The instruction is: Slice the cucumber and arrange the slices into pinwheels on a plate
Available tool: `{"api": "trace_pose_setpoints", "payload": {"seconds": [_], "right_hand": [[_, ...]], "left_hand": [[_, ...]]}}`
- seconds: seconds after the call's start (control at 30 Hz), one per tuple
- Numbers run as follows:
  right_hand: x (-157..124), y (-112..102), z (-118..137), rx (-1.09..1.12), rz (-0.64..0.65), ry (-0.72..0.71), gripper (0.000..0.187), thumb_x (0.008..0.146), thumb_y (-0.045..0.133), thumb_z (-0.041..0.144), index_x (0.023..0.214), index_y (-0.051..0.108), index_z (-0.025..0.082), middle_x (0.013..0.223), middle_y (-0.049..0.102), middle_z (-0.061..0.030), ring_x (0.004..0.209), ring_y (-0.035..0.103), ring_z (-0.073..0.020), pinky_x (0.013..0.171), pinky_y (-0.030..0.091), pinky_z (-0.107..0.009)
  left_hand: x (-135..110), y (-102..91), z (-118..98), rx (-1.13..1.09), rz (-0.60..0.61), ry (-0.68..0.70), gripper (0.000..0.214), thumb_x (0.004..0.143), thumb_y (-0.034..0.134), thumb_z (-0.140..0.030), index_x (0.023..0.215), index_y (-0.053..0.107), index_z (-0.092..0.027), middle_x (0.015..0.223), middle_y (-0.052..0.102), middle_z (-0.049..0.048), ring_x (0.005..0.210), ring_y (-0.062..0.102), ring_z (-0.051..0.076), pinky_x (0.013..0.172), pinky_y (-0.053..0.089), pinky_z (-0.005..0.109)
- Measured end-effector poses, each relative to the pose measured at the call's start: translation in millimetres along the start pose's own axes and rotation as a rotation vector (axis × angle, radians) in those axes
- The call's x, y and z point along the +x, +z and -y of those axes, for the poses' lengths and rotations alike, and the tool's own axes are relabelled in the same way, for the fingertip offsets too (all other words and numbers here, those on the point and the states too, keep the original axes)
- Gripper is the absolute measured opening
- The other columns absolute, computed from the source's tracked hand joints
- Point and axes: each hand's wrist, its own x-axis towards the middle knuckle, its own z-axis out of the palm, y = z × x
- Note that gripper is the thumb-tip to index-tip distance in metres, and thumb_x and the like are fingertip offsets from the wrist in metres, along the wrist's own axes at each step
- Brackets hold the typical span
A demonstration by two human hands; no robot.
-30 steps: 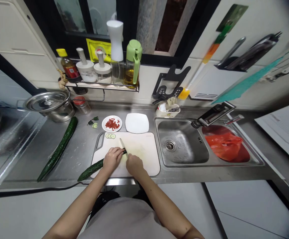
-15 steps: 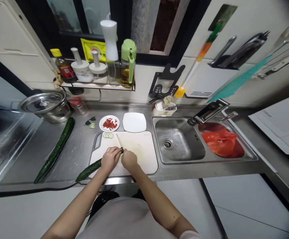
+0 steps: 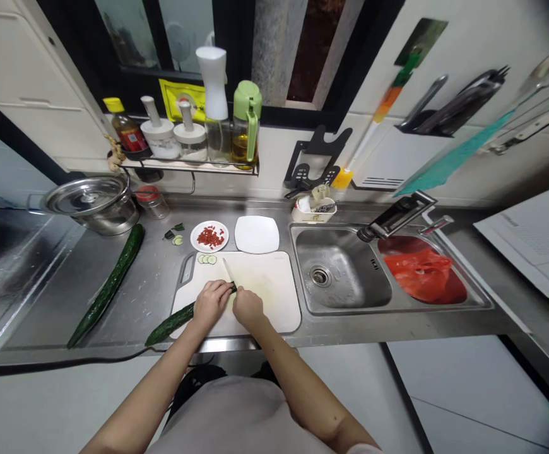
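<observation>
On the white cutting board (image 3: 274,296), my left hand (image 3: 211,304) is closed over a dark green cucumber (image 3: 170,325), whose long end sticks out to the lower left past the board. My right hand (image 3: 248,309) is wrapped round the handle of a knife (image 3: 228,269); its blade points away from me, beside the cucumber's near-cut end at my left fingertips. The handle is hidden in my fist. Three pale cucumber slices (image 3: 207,259) lie at the board's upper left. A second, whole cucumber (image 3: 108,287) rests on the counter to the left.
Behind the board stand a plate of chopped red pieces (image 3: 209,236) and a white square plate (image 3: 256,234). Cucumber scraps (image 3: 176,236) lie left of them. To the right is a steel sink (image 3: 343,271) with a red bag (image 3: 419,274). A lidded pot (image 3: 89,202) stands back left.
The view has shifted slightly. Both hands, the knife and the cucumber keep nearly the same places on the board.
</observation>
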Motion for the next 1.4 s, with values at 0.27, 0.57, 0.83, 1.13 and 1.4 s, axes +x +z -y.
{"api": "trace_pose_setpoints", "payload": {"seconds": [0.27,0.57,0.83,1.13,1.4], "right_hand": [[-26,11,-14,-0.049,0.039,0.04,0.027,0.089,0.034,0.012,0.107,0.054,0.012,0.093,0.068,-0.0156,0.091,0.066,-0.0236,0.073,0.047,-0.031],[-15,1,-7,-0.032,0.052,0.034,0.026,0.091,0.035,0.014,0.109,0.053,0.014,0.097,0.068,-0.0133,0.092,0.066,-0.0226,0.073,0.046,-0.031],[-3,-3,-12,0.003,0.036,-0.007,0.027,0.09,0.036,0.017,0.11,0.055,0.012,0.096,0.068,-0.0133,0.094,0.065,-0.0221,0.073,0.045,-0.029],[-6,-7,-24,0.021,-0.016,-0.004,0.029,0.092,0.034,0.02,0.11,0.056,0.014,0.098,0.068,-0.0132,0.093,0.065,-0.0219,0.073,0.044,-0.029],[-11,-17,-37,-0.128,-0.102,0.031,0.03,0.096,0.03,0.02,0.112,0.055,0.018,0.087,0.069,-0.0104,0.084,0.066,-0.0212,0.069,0.042,-0.029]], "left_hand": [[-1,3.9,4,-0.011,-0.006,-0.002,0.026,0.092,0.046,-0.031,0.107,0.067,-0.025,0.098,0.066,0.0055,0.091,0.057,0.019,0.082,0.049,0.034],[1,2.0,2,-0.024,0.001,-0.015,0.025,0.092,0.047,-0.03,0.106,0.067,-0.024,0.099,0.066,0.0044,0.091,0.056,0.018,0.082,0.048,0.033],[3,-1.0,0,-0.026,0.018,-0.039,0.023,0.091,0.048,-0.029,0.102,0.068,-0.025,0.097,0.066,0.0042,0.089,0.057,0.018,0.08,0.048,0.032],[-2,-8.3,-4,-0.013,0.033,-0.052,0.025,0.089,0.051,-0.031,0.109,0.064,-0.026,0.101,0.067,0.0038,0.094,0.058,0.019,0.083,0.049,0.033],[-9,-14.7,0,-0.015,-0.043,-0.107,0.026,0.09,0.048,-0.033,0.108,0.064,-0.025,0.101,0.067,0.0055,0.094,0.059,0.02,0.083,0.047,0.034]]}}
